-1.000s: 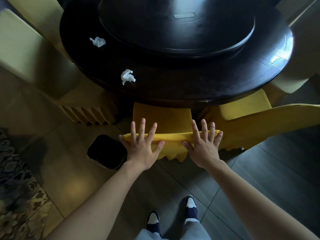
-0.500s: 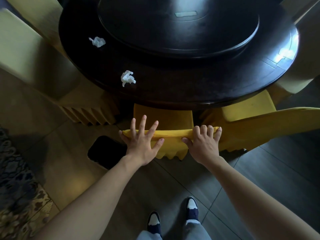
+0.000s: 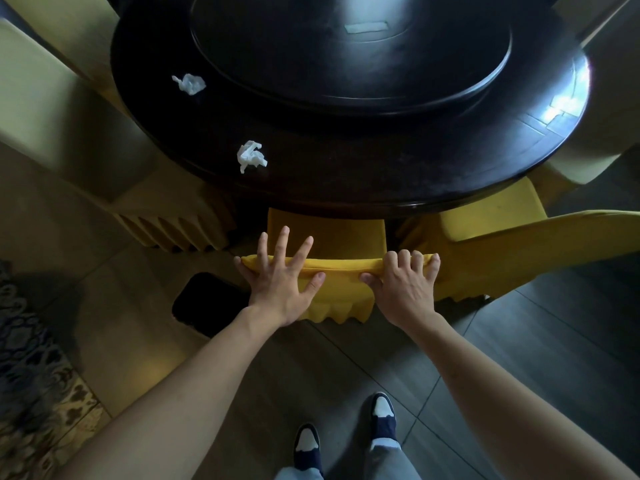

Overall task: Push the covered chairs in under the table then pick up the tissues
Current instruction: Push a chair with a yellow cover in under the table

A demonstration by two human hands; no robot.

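Observation:
A yellow covered chair (image 3: 341,268) stands in front of me, its seat partly under the dark round table (image 3: 381,181). My left hand (image 3: 282,282) lies flat on the left end of the chair's top edge with fingers spread and straight. My right hand (image 3: 403,284) grips the right end of that edge, fingers curled over it. Two crumpled white tissues lie on the table: one near the front edge (image 3: 250,156), one farther back left (image 3: 189,83).
Another yellow covered chair (image 3: 512,244) stands to the right, angled, seat partly under the table. Pale covered chairs (image 3: 69,116) stand at the left. A black bin (image 3: 207,304) sits on the floor left of my chair. A patterned rug (image 3: 31,375) lies far left. My shoes (image 3: 346,431) are below.
The chair has slid a little farther under the table. My right hand's fingers have curled over the top edge; one second ago they lay straight. The left hand stays flat.

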